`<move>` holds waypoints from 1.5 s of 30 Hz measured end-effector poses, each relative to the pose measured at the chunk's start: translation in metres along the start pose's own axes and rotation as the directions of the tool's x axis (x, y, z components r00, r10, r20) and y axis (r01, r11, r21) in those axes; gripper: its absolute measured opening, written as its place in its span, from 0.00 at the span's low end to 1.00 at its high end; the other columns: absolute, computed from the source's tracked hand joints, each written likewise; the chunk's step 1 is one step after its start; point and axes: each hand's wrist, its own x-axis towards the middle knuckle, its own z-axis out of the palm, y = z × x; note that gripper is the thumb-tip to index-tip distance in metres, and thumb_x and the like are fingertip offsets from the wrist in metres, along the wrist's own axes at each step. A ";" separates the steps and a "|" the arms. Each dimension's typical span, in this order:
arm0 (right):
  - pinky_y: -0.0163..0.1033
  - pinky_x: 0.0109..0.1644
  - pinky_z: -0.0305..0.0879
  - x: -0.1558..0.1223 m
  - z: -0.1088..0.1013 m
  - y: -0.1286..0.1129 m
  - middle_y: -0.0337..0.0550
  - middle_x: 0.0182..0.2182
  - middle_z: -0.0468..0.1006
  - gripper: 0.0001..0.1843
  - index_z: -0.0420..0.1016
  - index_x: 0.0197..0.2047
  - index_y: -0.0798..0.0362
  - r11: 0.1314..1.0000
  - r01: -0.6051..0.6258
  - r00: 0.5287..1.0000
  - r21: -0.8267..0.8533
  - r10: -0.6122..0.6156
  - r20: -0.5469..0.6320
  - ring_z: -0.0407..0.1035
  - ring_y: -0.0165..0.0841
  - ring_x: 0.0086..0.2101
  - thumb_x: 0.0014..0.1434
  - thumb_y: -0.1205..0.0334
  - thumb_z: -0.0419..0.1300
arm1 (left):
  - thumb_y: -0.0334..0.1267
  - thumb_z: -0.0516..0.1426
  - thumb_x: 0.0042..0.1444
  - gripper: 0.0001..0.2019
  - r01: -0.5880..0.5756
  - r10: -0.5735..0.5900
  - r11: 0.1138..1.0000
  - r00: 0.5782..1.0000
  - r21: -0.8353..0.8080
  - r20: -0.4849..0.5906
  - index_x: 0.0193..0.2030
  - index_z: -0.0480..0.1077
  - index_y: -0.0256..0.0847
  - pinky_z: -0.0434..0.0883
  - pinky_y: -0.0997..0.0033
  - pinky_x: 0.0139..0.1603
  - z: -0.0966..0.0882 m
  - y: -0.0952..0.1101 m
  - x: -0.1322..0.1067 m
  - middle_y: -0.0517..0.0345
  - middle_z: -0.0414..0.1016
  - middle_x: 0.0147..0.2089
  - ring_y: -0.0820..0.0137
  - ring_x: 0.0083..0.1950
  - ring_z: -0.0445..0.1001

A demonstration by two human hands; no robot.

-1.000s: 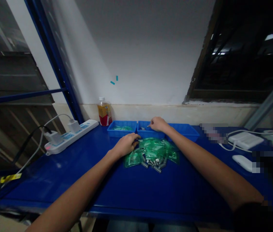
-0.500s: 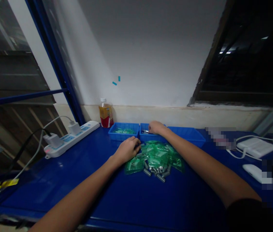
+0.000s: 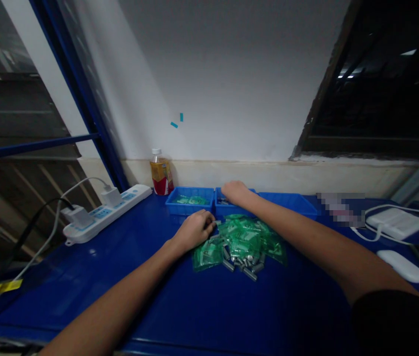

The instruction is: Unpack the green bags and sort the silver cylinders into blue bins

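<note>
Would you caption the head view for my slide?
Left hand at green bags; right hand reaching into blue tray.

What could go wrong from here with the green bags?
The small grey metal cylinders lie loose at the near edge of the pile of green plastic bags; the left hand, at that pile's left edge, might nudge them rolling across the blue table. The right hand reaches past the pile into the middle blue plastic tray, so its forearm could drag bags.

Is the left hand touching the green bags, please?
Touching: the head view shows the left hand resting on the green bags at their left edge.
</note>
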 end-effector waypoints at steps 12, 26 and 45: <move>0.37 0.42 0.67 -0.002 0.007 0.010 0.56 0.40 0.79 0.13 0.77 0.43 0.58 0.999 -0.004 1.000 -0.034 0.003 -0.014 0.74 0.41 0.40 0.59 0.64 0.55 | 0.38 0.50 0.61 0.10 0.018 -0.020 0.999 0.998 -0.035 -0.054 0.37 0.70 0.38 0.64 0.73 0.32 0.000 0.001 0.000 0.55 0.73 0.33 0.69 0.33 0.70; 0.49 0.49 0.63 0.007 0.010 0.002 0.59 0.51 0.69 0.31 0.62 0.55 0.56 0.997 0.038 0.975 -0.072 -0.052 -0.214 0.65 0.48 0.49 0.49 0.62 0.66 | 0.36 0.53 0.57 0.08 -0.007 0.003 0.998 0.998 -0.068 -0.063 0.36 0.72 0.38 0.65 0.74 0.31 0.000 -0.001 -0.002 0.57 0.74 0.31 0.70 0.31 0.70; 0.43 0.43 0.62 -0.161 0.015 -0.042 0.49 0.36 0.73 0.09 0.70 0.42 0.56 0.945 0.262 0.770 0.198 -0.081 -0.633 0.65 0.39 0.39 0.62 0.64 0.51 | 0.40 0.45 0.64 0.15 -0.178 0.162 0.964 0.982 -0.198 -0.094 0.35 0.69 0.37 0.66 0.71 0.39 -0.012 0.052 -0.010 0.55 0.73 0.34 0.68 0.37 0.71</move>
